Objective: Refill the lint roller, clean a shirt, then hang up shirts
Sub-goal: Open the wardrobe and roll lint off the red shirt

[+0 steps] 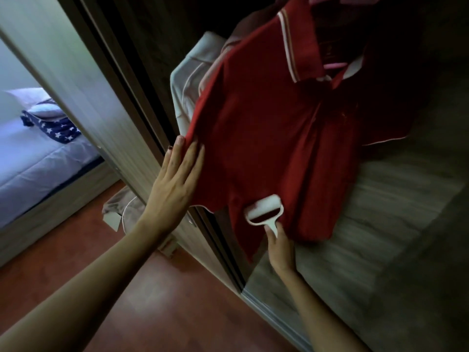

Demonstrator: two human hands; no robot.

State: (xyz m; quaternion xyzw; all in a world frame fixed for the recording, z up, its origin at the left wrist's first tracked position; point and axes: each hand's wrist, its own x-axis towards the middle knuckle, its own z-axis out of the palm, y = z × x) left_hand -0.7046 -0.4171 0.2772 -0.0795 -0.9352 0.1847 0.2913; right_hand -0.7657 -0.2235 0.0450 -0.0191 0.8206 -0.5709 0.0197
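Observation:
A red polo shirt [274,138] with a white-striped collar hangs on a pink hanger [335,64] in front of the wardrobe. My left hand [175,184] lies flat against the shirt's left side edge, fingers together and stretched out. My right hand [279,247] grips the handle of a white lint roller [264,209], whose roll presses on the shirt's lower hem area.
A light grey shirt [187,80] hangs behind the red one. The wardrobe's sliding door frame [121,102] stands at the left. A bed [38,158] with a star-patterned cloth [55,128] lies beyond. Reddish wood floor [157,301] is below, with a pale garment [121,212] on it.

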